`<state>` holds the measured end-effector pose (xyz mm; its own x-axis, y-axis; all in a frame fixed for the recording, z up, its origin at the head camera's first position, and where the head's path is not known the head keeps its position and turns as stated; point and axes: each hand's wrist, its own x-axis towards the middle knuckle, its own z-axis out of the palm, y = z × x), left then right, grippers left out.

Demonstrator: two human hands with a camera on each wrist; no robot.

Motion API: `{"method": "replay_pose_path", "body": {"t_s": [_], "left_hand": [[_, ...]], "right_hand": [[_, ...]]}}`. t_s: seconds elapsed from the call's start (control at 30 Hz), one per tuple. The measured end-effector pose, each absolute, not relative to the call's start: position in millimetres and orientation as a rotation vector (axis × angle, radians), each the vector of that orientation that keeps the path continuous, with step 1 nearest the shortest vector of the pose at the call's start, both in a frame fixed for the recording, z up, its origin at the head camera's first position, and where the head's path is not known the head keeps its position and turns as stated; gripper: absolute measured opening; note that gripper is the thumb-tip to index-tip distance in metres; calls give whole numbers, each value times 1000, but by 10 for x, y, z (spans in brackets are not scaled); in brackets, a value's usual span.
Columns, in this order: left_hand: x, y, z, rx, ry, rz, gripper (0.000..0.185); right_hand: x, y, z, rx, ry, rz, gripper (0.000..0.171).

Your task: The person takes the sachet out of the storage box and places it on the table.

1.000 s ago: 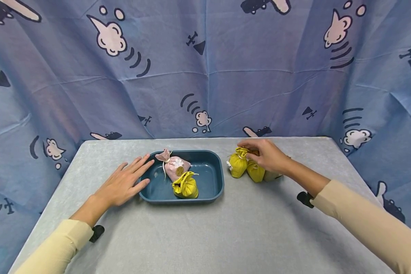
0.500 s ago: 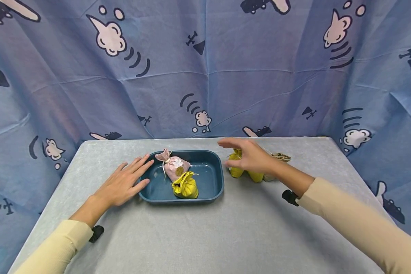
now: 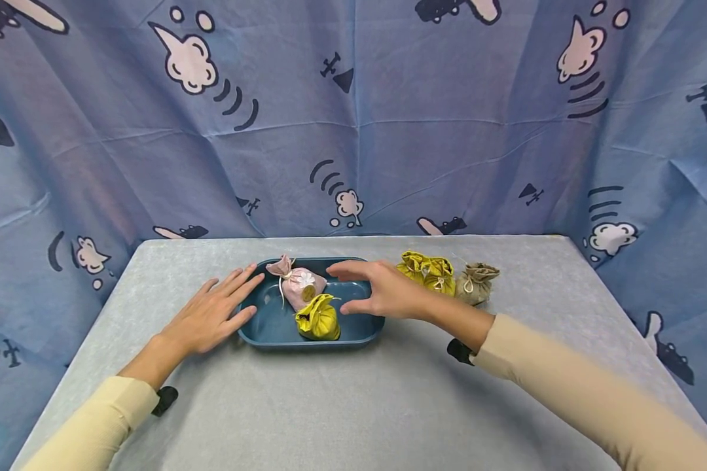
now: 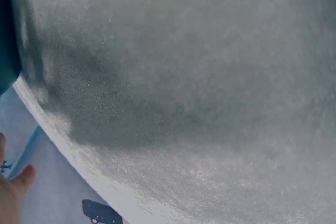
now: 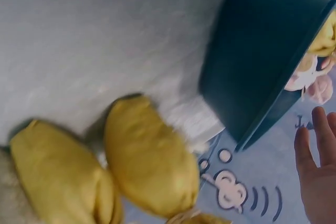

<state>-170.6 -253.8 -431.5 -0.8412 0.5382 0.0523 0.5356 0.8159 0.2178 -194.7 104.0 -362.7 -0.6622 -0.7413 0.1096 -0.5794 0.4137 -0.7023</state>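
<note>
At the lower left of the head view the left hand [image 3: 212, 316] lies flat on the grey desk [image 3: 342, 405], fingers straight and its grip released, fingertips touching the left rim of the blue tray [image 3: 370, 324]; to my eye that is a sound way to steady the tray, and it would do well to press lightly there so the tray does not slide. Moving rightward, the tray sits near the middle of the frame and holds two pouches: a pink pouch [image 3: 299, 285] toward its upper left, tied with a pale cord, and a yellow pouch [image 3: 318, 319] just below it against the near rim, the two touching or nearly so. The right half of the tray is bare blue floor, which I judge the better spot for anything set down or lifted. Over that right half hovers the right hand [image 3: 383, 297], fingers spread and relaxed, thumb apart, its grip released and holding nothing; a slow, low approach with the fingers coming from above would keep it from knocking the yellow pouch. Further right, outside the tray, three more pouches stand on the desk close together: two yellow pouches [image 3: 427, 269] side by side, then a tan pouch [image 3: 476, 282] just beside them, all with gathered tops up.
</note>
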Motion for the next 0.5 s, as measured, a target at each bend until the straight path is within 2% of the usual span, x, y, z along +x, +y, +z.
{"method": "replay_pose_path", "body": {"t_s": [0.33, 0.5], "left_hand": [[-1709, -2541, -4313, 880, 2978, 346, 64], [-1707, -2537, -4316, 886, 2985, 351, 64]], "right_hand": [[-1895, 756, -3705, -1286, 2341, -1037, 54], [-1856, 683, -3728, -1284, 2373, -974, 55]]}}
